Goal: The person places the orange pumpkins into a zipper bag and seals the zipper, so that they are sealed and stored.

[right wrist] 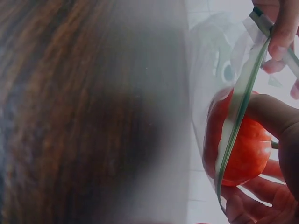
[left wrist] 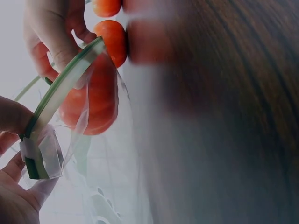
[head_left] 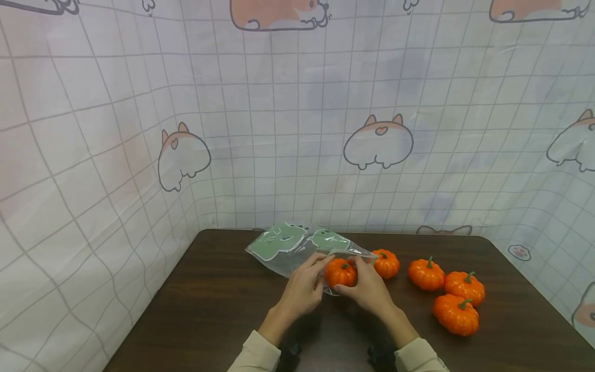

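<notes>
A small orange pumpkin with a green stem sits partly inside the mouth of a clear zip bag printed with green cartoon shapes. My right hand grips the pumpkin, thumb and fingers spread round its side. At the bag's opening, my left hand pinches the rim near the slider end. The green zip strip crosses in front of the pumpkin in the left wrist view. Through the plastic, the pumpkin's lower part shows in the right wrist view.
Beside the right hand lies another pumpkin. Farther right, three more stand grouped: one at the back, one at the right and one in front. The dark wooden table meets a patterned cloth backdrop.
</notes>
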Motion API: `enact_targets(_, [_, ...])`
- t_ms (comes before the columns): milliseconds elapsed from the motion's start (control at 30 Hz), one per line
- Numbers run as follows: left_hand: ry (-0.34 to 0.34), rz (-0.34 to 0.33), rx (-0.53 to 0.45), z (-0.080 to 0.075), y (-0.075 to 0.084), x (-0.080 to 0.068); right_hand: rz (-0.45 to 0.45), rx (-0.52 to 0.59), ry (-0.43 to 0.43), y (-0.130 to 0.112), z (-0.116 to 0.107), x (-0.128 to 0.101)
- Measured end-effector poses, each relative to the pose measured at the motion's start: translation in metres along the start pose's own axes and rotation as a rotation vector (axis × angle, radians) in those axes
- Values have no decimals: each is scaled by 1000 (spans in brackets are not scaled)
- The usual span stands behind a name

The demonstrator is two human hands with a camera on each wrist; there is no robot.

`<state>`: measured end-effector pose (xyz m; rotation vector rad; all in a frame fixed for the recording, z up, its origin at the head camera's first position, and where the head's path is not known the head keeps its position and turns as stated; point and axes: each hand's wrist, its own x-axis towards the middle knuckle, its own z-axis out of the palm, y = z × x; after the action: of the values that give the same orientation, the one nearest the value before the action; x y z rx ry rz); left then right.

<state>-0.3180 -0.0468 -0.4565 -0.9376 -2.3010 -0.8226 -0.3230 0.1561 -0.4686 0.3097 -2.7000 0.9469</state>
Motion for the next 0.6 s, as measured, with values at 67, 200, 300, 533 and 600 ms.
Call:
enact_targets(67, [-9, -8, -7, 0, 1, 0, 1, 2, 0, 0, 1, 0])
enact_targets(200, [-30, -21, -11, 1, 2, -1, 3, 4, -4, 2, 5, -1])
enact_targets(300, [-40, -21, 1, 1, 3, -1, 2, 1, -15, 4, 7, -2])
enact_targets(533, [-62, -27, 25, 2, 4, -1, -1, -2, -52, 8, 8, -2])
enact_targets(600, [-70, -38, 29, 2, 4, -1, -7, 2, -67, 9, 7, -2])
